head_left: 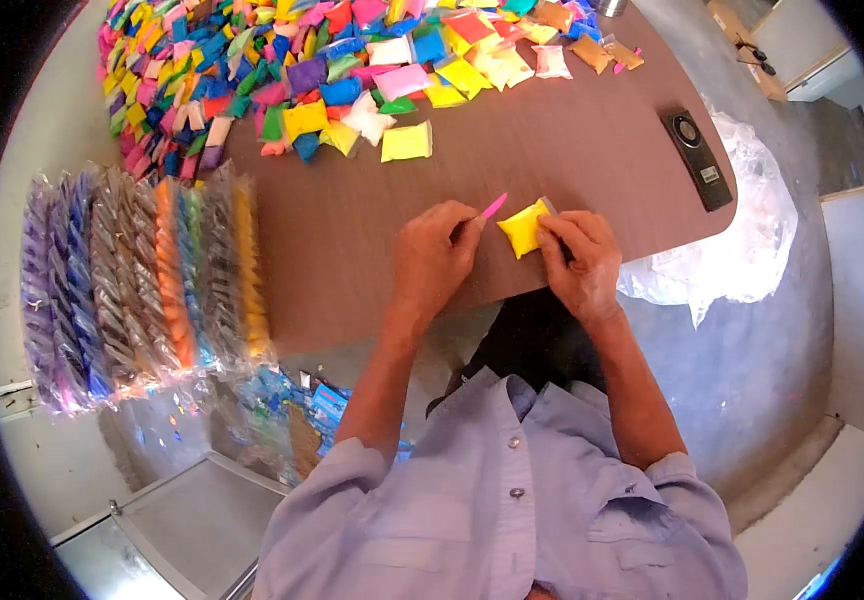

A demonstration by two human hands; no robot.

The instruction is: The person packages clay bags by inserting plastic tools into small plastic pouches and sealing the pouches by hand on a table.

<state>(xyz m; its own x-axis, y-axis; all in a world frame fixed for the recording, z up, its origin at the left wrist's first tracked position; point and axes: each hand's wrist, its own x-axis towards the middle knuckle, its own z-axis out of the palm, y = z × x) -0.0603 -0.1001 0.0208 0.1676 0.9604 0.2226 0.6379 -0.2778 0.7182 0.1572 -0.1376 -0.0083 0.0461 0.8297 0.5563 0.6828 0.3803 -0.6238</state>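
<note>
Near the table's front edge, my left hand (440, 250) is closed on a small pink tool (495, 206), whose pointed end sticks out toward the upper right. My right hand (582, 258) pinches the right side of a yellow packet (522, 229) between thumb and fingers. The pink tool's tip is just left of the packet, and a small gap shows between them. A clear strip of wrapper shows at the packet's upper right corner.
A heap of colourful packets (307, 75) covers the back left of the brown table (352, 220). Bundles of twisted, wrapped strands (142, 280) stand at its left edge. A black device (697, 158) lies at the right. White plastic (742, 240) hangs beyond the right edge.
</note>
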